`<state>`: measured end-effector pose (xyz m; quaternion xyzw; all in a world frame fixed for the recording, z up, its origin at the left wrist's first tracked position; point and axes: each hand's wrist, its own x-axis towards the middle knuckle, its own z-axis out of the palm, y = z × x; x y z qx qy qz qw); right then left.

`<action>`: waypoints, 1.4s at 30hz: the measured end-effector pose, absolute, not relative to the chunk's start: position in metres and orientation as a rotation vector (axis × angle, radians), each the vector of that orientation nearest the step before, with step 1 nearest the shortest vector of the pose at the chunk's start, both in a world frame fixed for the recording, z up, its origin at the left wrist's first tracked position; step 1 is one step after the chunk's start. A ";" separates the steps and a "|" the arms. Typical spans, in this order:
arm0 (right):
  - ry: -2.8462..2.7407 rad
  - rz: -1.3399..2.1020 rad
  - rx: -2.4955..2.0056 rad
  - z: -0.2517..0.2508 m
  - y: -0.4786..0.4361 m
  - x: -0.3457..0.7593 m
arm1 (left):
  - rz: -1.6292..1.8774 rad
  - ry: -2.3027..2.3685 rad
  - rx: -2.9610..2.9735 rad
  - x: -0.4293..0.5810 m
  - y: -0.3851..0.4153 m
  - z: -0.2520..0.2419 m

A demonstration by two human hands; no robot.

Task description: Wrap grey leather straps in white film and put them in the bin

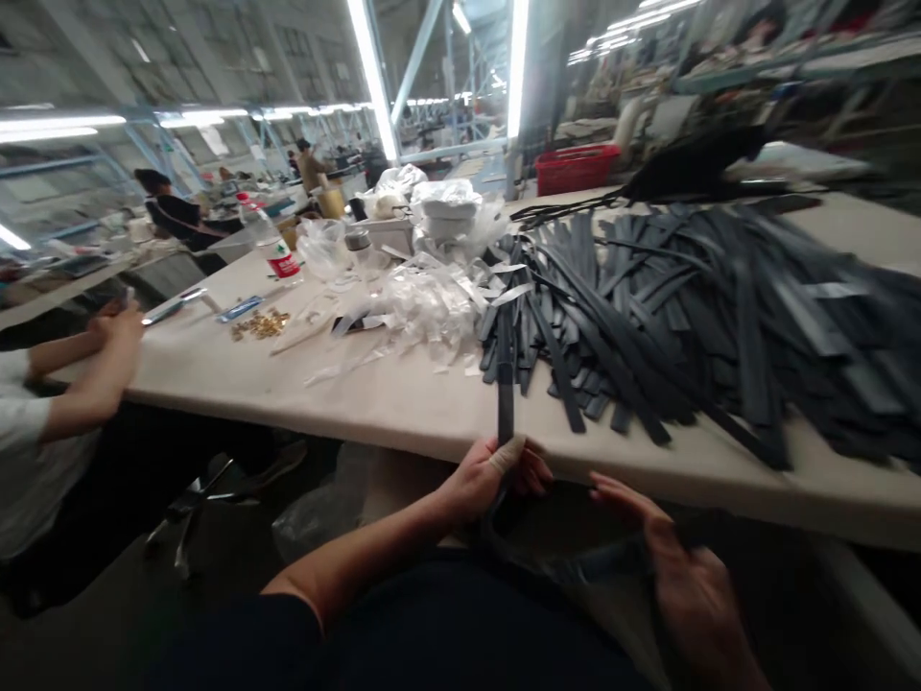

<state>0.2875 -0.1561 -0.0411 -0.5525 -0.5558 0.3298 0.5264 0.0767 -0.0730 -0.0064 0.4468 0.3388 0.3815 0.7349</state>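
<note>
Head view: left hand (486,472) grips dark strap (506,415), right hand (680,561) uncurled

Large Factory Workshop in Use

Rows of fluorescent tubes (518,67) are glowing through a deep hall. At far left, people (177,209) are occupying places among workbenches (72,291). On the near worktable (216,389), many dark, flat straps (648,307) are lying heaped at right, while small gold-coloured pieces (260,324) are lying loose at left.
</note>
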 end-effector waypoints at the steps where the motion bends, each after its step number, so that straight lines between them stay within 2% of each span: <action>1: -1.279 0.858 -1.287 -0.036 -0.151 0.282 | 0.750 0.725 1.058 0.084 -0.076 -0.007; 10: -0.905 1.329 -0.901 -0.015 -0.113 0.258 | 0.182 0.571 1.391 0.101 -0.086 -0.002; 18: -0.930 1.234 -0.923 -0.013 -0.123 0.255 | 0.594 0.717 1.536 0.116 -0.087 -0.006; 27: -0.609 1.087 -0.788 -0.007 -0.118 0.268 | 0.485 0.781 1.846 0.103 -0.089 -0.016; 31: -0.875 1.128 -0.853 -0.001 -0.121 0.263 | 0.544 0.702 1.646 0.107 -0.082 -0.010; 35: -1.390 0.968 -1.054 0.002 -0.122 0.268 | 0.446 0.558 1.397 0.117 -0.082 -0.007; 39: -1.271 1.232 -1.035 -0.004 -0.121 0.277 | 0.391 0.595 1.253 0.122 -0.087 -0.010; 42: -1.181 1.203 -0.951 -0.011 -0.122 0.274 | 0.366 0.636 1.281 0.121 -0.087 -0.009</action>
